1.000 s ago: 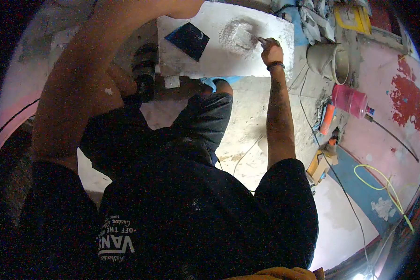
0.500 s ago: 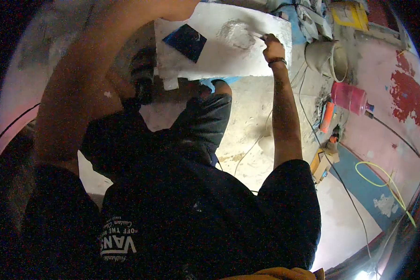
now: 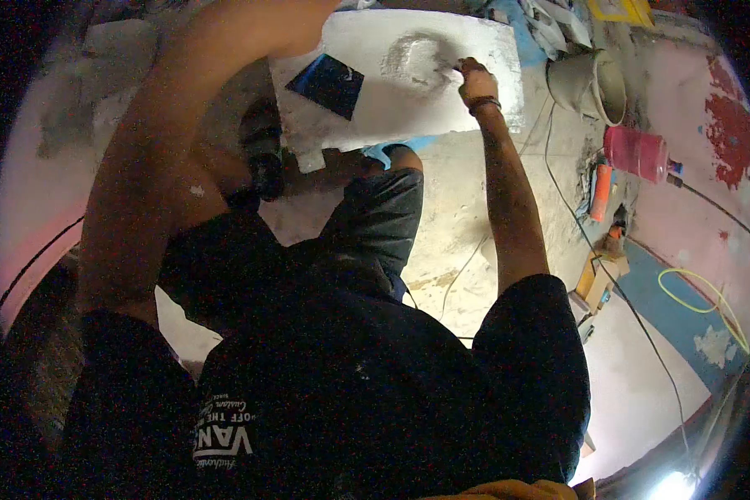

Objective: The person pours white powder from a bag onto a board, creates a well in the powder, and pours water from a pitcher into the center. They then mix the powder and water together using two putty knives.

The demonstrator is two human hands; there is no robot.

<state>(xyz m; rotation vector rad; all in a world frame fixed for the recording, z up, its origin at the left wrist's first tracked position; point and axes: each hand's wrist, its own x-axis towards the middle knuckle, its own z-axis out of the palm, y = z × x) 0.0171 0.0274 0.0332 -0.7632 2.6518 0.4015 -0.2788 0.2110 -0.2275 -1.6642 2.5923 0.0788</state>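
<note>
My right hand (image 3: pixel 477 83), with a dark band at its wrist, is closed around a slim tool whose kind I cannot tell. Its fingertips are at the right side of a patch of white paste or powder (image 3: pixel 408 58), heaped in a rough ring. This patch lies on a white board (image 3: pixel 475 117) in front of my knees. A dark square sheet (image 3: pixel 333 86) lies on the board's left part. My left forearm (image 3: pixel 250 37) reaches across the board's upper left corner, and the hand itself is beyond the top edge of the view.
A pale bucket (image 3: pixel 565 83) lies tipped right of the board, near a pink see-through bottle (image 3: pixel 633 152) and an orange cylinder (image 3: pixel 600 192). A dark cable (image 3: pixel 592 258) runs down the floor on the right. A yellow-green hose (image 3: pixel 692 304) loops by the wall.
My right hand has moved a little left and down along the white patch. The view has shifted slightly, and my left forearm reaches less far along the top edge.
</note>
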